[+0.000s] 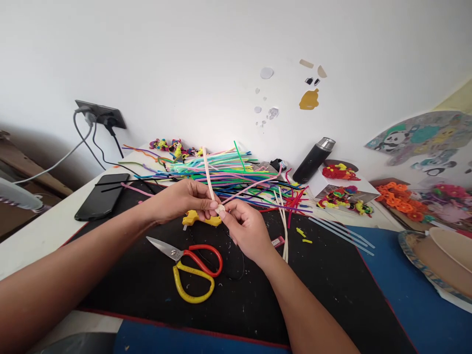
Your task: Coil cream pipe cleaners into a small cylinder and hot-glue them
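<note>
My left hand [190,199] pinches a cream pipe cleaner [207,172], whose long free end sticks up above the fingers. Its lower end is wound into a small coil [220,209] between both hands. My right hand [247,228] grips that coil between thumb and fingers. Just below and behind the hands lies a yellow glue gun [202,218], partly hidden by them. A pair of scissors [191,268] with one red and one yellow handle rests on the black mat [258,305], blades pointing left.
A heap of coloured pipe cleaners [221,169] lies behind my hands. More cream pipe cleaners [284,231] and clear glue sticks [342,233] are to the right. A phone [102,196] lies left; a black flask [313,160] leans at the back. Corded plugs [99,115] sit in the wall socket.
</note>
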`<state>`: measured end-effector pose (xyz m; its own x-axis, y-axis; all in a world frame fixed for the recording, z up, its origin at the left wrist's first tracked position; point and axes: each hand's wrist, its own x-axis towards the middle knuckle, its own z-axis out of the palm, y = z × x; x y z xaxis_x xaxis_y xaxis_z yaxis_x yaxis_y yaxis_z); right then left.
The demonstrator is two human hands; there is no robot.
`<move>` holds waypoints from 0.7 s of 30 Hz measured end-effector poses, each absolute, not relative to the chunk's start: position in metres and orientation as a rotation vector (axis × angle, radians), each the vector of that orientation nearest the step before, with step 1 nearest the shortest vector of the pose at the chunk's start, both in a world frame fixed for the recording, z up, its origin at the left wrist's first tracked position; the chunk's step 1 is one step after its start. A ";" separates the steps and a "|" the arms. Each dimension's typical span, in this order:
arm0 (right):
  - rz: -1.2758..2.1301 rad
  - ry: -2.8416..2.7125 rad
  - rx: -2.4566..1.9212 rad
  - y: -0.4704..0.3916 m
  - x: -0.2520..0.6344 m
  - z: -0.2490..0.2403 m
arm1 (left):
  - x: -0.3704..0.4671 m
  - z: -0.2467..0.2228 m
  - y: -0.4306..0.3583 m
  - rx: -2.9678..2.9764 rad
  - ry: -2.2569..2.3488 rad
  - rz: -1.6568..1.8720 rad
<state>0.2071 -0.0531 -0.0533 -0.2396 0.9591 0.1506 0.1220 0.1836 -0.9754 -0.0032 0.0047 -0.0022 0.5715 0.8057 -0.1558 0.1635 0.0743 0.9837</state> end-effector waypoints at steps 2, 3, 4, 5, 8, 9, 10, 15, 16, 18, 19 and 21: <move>1.177 -1.611 -1.075 -0.054 0.207 -0.054 | -0.008 0.004 0.004 1.570 0.903 0.485; 1.164 -1.634 -1.076 -0.055 0.206 -0.054 | -0.010 0.007 0.003 1.635 0.915 0.454; 1.146 -1.661 -1.074 -0.055 0.206 -0.053 | -0.011 0.010 0.002 1.690 0.933 0.420; 1.126 -1.689 -1.075 -0.055 0.205 -0.053 | -0.011 0.013 0.000 1.737 0.952 0.391; 1.087 -1.737 -1.100 -0.056 0.204 -0.051 | -0.010 0.017 -0.005 1.806 0.992 0.344; 1.081 -1.730 -1.114 -0.056 0.204 -0.051 | -0.009 0.016 -0.006 1.799 0.993 0.356; 1.079 -1.711 -1.124 -0.055 0.204 -0.052 | -0.007 0.015 -0.006 1.777 0.985 0.379; 1.110 -1.536 -1.114 -0.052 0.207 -0.055 | 0.008 -0.002 -0.007 1.464 0.937 0.599; 1.122 -1.499 -1.107 -0.051 0.207 -0.055 | 0.012 -0.006 -0.007 1.388 0.940 0.656; 1.148 -1.440 -1.087 -0.050 0.208 -0.054 | 0.020 -0.015 -0.011 1.245 0.924 0.730; 1.161 -1.418 -1.076 -0.050 0.208 -0.053 | 0.024 -0.020 -0.012 1.166 0.904 0.773; 1.177 -1.388 -1.061 -0.050 0.207 -0.050 | 0.030 -0.025 -0.016 1.065 0.881 0.836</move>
<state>0.2073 -0.0504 -0.0504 -0.1275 0.9817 0.1416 0.0205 0.1453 -0.9892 0.0297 -0.0158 -0.0255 0.4092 0.8928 -0.1883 -0.1417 0.2660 0.9535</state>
